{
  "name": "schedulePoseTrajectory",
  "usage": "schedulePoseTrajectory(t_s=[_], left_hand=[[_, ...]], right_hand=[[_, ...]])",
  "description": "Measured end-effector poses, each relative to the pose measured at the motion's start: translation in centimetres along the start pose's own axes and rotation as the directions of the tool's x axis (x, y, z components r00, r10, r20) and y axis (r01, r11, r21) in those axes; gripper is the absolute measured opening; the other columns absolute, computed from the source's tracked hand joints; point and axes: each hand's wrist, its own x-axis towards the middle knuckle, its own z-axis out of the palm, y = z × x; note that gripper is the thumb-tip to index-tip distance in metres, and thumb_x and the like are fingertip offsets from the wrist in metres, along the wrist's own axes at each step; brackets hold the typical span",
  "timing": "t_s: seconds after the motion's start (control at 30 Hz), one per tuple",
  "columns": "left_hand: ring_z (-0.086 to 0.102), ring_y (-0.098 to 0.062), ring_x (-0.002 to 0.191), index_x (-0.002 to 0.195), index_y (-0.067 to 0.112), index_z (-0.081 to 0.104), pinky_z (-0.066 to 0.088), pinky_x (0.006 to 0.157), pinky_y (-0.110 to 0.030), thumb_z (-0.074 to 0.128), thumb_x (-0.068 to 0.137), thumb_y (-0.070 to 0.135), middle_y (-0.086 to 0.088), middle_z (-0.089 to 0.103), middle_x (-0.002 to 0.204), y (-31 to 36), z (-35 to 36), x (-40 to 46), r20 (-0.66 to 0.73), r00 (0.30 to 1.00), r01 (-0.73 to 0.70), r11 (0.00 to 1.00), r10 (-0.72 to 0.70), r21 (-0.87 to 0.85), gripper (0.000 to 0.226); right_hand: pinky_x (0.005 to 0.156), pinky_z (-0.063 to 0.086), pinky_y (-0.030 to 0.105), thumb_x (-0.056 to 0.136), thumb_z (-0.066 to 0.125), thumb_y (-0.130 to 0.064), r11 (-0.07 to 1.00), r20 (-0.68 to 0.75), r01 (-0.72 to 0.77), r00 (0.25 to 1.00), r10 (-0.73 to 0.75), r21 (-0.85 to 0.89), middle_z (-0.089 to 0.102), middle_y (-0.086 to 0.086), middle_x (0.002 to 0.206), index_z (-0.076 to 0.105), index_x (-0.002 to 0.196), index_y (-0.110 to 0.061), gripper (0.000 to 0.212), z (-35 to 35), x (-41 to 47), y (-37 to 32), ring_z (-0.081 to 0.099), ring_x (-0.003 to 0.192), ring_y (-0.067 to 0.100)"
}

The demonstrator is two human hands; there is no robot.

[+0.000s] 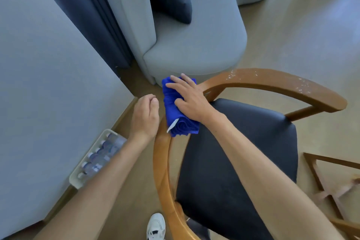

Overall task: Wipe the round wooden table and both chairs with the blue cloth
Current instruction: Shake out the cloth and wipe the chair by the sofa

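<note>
The right hand (188,99) is lying flat and spread on the blue cloth (180,107), pressing it down on the curved wooden rail (272,82) of the chair (243,152) at the bend where the back is turning into the armrest, fingers pointing away from the body and not gripping, only bearing down. The cloth is folded into a thick roll whose long axis is running along the near stretch of the rail, toward the person, with a white tag (172,122) sticking out of its near end. The left hand (145,117) is hovering just beside the cloth on its left, loosely curled and holding nothing, clear of the rail. What matters for the coming stroke is where the dirt is sitting: pale crumbs (300,84) are scattered on the rail well to the right of the cloth, along the far arc and toward its squared end, so the rail is curving away from the right hand's side and that hand is the nearer one to carry the cloth around it. The dark seat pad (243,152) is looking untouched, and the round table is not in view apart from a wooden frame (321,181) at the right edge, so the job seems to be partway at most
</note>
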Motion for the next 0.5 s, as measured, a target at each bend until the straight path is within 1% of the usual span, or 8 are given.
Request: schedulePoseTrajectory(t_s=[0.07, 0.1, 0.17, 0.23, 0.3, 0.37, 0.43, 0.5], left_hand=[[0.044, -0.006, 0.110, 0.126, 0.014, 0.052, 0.033, 0.091, -0.022, 0.031, 0.103, 0.029, 0.003, 0.053, 0.122, -0.5, 0.9, -0.2, 0.020, 0.999, -0.029, 0.996, 0.028, 0.087, 0.035], [0.046, -0.009, 0.116, 0.126, 0.014, 0.051, 0.036, 0.097, -0.026, 0.030, 0.103, 0.030, 0.000, 0.053, 0.127, -0.6, 1.2, -0.2, 0.038, 0.999, -0.041, 0.992, 0.036, 0.119, 0.036], [0.050, -0.016, 0.118, 0.123, 0.015, 0.053, 0.042, 0.103, -0.037, 0.028, 0.102, 0.030, -0.003, 0.057, 0.125, -0.2, 1.9, -0.3, 0.071, 0.995, -0.073, 0.991, 0.065, 0.112, 0.036], [0.055, -0.015, 0.105, 0.115, 0.017, 0.055, 0.047, 0.094, -0.043, 0.029, 0.101, 0.029, 0.000, 0.060, 0.111, 0.4, 2.3, -0.5, 0.055, 0.990, -0.132, 0.989, 0.128, 0.065, 0.032], [0.053, -0.018, 0.113, 0.121, 0.016, 0.052, 0.044, 0.099, -0.045, 0.027, 0.099, 0.031, -0.002, 0.059, 0.119, 0.6, 2.6, -0.3, 0.071, 0.982, -0.186, 0.971, 0.177, 0.151, 0.037], [0.037, -0.022, 0.136, 0.137, 0.014, 0.043, 0.029, 0.115, -0.046, 0.025, 0.092, 0.033, -0.006, 0.045, 0.143, 0.9, 3.0, 0.3, 0.108, 0.981, -0.187, 0.928, 0.161, 0.323, 0.052], [0.022, -0.023, 0.144, 0.142, 0.013, 0.037, 0.017, 0.118, -0.044, 0.026, 0.087, 0.032, -0.006, 0.033, 0.153, 1.9, 4.0, 1.5, 0.127, 0.981, -0.189, 0.874, 0.147, 0.448, 0.059], [0.015, -0.023, 0.146, 0.146, 0.016, 0.031, 0.012, 0.118, -0.046, 0.026, 0.092, 0.035, -0.006, 0.027, 0.156, 3.0, 5.7, 3.2, 0.174, 0.972, -0.228, 0.809, 0.157, 0.542, 0.058]], right_hand=[[0.114, 0.013, 0.056, 0.087, 0.038, -0.010, 0.976, 0.007, -0.212, 0.977, 0.212, -0.041, 0.011, 0.005, 0.159, 0.043, 0.136, -0.035, 0.056, -0.1, 0.8, 0.5, 0.000, 0.146, 0.031], [0.112, 0.017, 0.057, 0.087, 0.038, -0.015, 0.955, 0.025, -0.297, 0.955, 0.296, 0.019, 0.013, 0.009, 0.157, 0.045, 0.132, -0.036, 0.050, 0.1, 1.2, 0.3, 0.003, 0.144, 0.036], [0.110, 0.021, 0.055, 0.088, 0.042, -0.039, 0.911, -0.010, -0.377, 0.923, 0.384, 0.166, 0.019, 0.009, 0.152, 0.051, 0.120, -0.034, 0.034, 1.5, 1.6, -0.7, 0.011, 0.141, 0.035], [0.111, 0.023, 0.050, 0.087, 0.046, -0.055, 0.958, -0.215, -0.279, 0.933, 0.288, 0.072, 0.023, 0.008, 0.152, 0.053, 0.116, -0.032, 0.038, 3.2, 1.0, -0.7, 0.019, 0.138, 0.030], [0.110, 0.027, 0.045, 0.091, 0.048, -0.051, 0.987, -0.347, -0.102, 0.936, 0.053, -0.122, 0.031, 0.010, 0.150, 0.053, 0.127, -0.030, 0.042, 3.7, -0.1, 0.5, 0.030, 0.134, 0.029], [0.109, 0.029, 0.043, 0.093, 0.049, -0.045, 0.981, -0.343, 0.013, 0.936, -0.080, -0.194, 0.039, 0.013, 0.146, 0.052, 0.135, -0.026, 0.046, 2.6, 0.0, 3.4, 0.039, 0.129, 0.029], [0.107, 0.033, 0.043, 0.093, 0.053, -0.039, 0.971, -0.345, 0.008, 0.934, -0.094, -0.241, 0.045, 0.015, 0.140, 0.055, 0.133, -0.021, 0.043, 0.5, 0.8, 6.9, 0.045, 0.124, 0.031], [0.102, 0.037, 0.045, 0.089, 0.058, -0.032, 0.938, -0.382, -0.051, 0.920, -0.089, -0.342, 0.052, 0.019, 0.130, 0.063, 0.123, -0.016, 0.038, -1.7, 1.9, 9.9, 0.050, 0.116, 0.037]])
